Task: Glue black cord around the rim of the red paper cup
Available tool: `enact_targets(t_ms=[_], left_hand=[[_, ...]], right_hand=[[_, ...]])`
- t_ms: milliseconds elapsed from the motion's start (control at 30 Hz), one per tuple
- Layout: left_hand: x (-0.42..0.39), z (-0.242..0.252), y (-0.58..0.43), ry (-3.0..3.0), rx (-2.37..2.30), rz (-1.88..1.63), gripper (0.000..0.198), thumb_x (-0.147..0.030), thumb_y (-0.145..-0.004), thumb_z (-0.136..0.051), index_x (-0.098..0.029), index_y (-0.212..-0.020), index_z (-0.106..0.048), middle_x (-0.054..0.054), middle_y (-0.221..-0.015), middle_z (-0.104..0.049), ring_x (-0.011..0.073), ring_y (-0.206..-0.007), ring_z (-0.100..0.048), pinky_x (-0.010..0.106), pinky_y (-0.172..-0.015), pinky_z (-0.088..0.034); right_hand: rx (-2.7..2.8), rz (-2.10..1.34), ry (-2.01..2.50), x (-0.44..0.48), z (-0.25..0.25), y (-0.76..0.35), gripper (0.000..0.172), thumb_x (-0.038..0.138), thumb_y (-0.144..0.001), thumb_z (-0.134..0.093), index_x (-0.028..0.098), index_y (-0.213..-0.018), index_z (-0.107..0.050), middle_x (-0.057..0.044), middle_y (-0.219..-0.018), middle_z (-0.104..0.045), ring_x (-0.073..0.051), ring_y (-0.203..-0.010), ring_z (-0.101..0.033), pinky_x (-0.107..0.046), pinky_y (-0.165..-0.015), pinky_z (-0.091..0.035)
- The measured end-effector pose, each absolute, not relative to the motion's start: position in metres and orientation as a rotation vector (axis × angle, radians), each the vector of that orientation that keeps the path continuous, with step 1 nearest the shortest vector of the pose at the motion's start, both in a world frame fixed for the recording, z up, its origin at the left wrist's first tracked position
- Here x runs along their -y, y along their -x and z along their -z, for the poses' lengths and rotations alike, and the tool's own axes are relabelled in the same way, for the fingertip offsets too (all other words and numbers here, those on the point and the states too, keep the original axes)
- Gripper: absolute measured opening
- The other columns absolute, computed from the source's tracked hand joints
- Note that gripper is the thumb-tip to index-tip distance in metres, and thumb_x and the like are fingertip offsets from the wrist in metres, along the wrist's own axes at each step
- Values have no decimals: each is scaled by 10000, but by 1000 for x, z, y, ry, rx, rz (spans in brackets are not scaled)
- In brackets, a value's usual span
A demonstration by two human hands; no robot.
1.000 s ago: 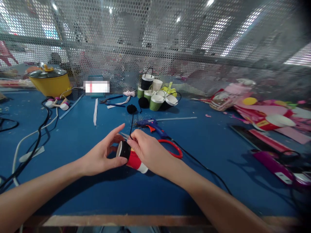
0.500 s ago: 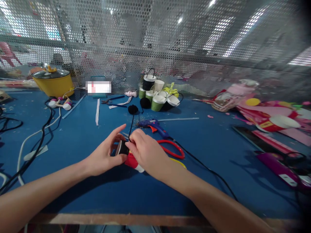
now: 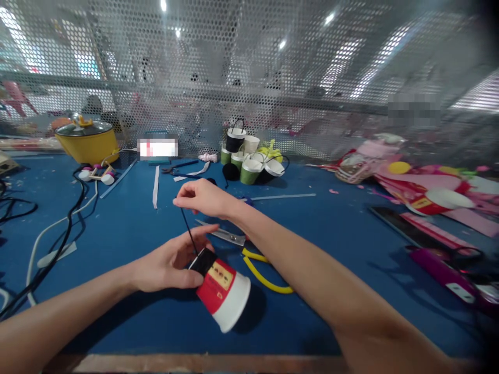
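Note:
My left hand [image 3: 171, 265] is closed around the black end of a red, black and white paper cup [image 3: 223, 290]. The cup lies tilted, its white end facing down and right, with a yellow panel on the red band. A thin black cord [image 3: 189, 228] runs taut from the black end up to my right hand [image 3: 205, 197], whose fingertips pinch it. Scissors [image 3: 231, 237] with spread blades lie just beyond the cup, a yellow handle [image 3: 268, 275] partly under my right forearm. That arm hides most of a blue glue gun [image 3: 246, 200].
Small green and black cups [image 3: 251, 171] with cord handles stand at the back, beside a black yarn ball [image 3: 231, 171]. Pliers [image 3: 181, 166] and a white strip [image 3: 156, 187] lie left of them. A yellow pot [image 3: 88, 145] is far left; pink paper pieces [image 3: 413, 184] are right.
My right hand has moved up and left from the cup, drawing the black cord out straight. The cup's red and white body has come into view, lower and turned toward me.

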State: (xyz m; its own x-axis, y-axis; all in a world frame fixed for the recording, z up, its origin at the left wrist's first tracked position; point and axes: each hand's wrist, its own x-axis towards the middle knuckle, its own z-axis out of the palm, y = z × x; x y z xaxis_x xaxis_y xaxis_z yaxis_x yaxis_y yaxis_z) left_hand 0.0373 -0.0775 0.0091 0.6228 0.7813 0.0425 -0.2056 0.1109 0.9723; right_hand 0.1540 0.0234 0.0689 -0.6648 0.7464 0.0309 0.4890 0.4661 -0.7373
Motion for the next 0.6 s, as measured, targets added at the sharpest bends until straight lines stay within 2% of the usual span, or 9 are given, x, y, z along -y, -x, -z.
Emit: enact_targets(t_ms=[133, 233, 333, 433, 533, 600], left_hand=[[78, -9, -36, -1233, -546, -952, 950, -295, -676, -745, -364, -1415, -152, 42, -1035, -484, 198, -948, -478, 327, -790, -405], [76, -5, -35, -1217, -576, -1081, 1013, -274, -692, -737, -403, -1418, -43, 30, -1028, -489, 190, -956, -470, 316, -790, -406], [72, 1, -34, -1234, -600, -1174, 1006, -262, -713, -721, -406, -1418, -19, 27, -1027, -498, 193, -974, -472, 321, -813, -408], [71, 4, -34, -1238, -622, -1216, 1001, -248, -732, -705, -410, -1416, 8, 24, -1027, -501, 184, -969, -479, 302, -795, -420], [69, 3, -32, -1222, -648, -1220, 1036, -262, -718, -719, -420, -1409, 36, 18, -1030, -499, 180, -960, -480, 279, -761, -433], [68, 2, -31, -1203, -667, -1227, 1053, -273, -705, -730, -430, -1405, 40, 13, -1029, -497, 178, -947, -482, 267, -735, -442]], right_hand=[[2308, -806, 1389, -39, -70, -185, 227, 243, -894, -422, 150, -727, -544, -6, -645, -605, -60, -429, -496, -188, -414, -379], [2192, -566, 1578, -46, -69, -232, 302, 211, -925, -275, 145, -766, -523, -64, -700, -613, -92, -486, -525, -220, -451, -404], [2250, -394, 1690, -47, -56, -270, 162, 157, -767, -530, 168, -608, -504, -55, -588, -573, -173, -577, -566, -290, -541, -414], [2369, -337, 1726, -46, -32, -283, 228, 86, -631, -625, 195, -514, -463, -47, -572, -531, -223, -626, -581, -323, -564, -417], [2403, -226, 1721, -47, -11, -285, 214, 75, -623, -640, 213, -558, -491, -64, -660, -536, -259, -715, -583, -361, -602, -444], [2422, -171, 1710, -49, -8, -287, 182, 96, -642, -647, 221, -598, -522, -60, -663, -537, -259, -705, -578, -365, -586, -452]])
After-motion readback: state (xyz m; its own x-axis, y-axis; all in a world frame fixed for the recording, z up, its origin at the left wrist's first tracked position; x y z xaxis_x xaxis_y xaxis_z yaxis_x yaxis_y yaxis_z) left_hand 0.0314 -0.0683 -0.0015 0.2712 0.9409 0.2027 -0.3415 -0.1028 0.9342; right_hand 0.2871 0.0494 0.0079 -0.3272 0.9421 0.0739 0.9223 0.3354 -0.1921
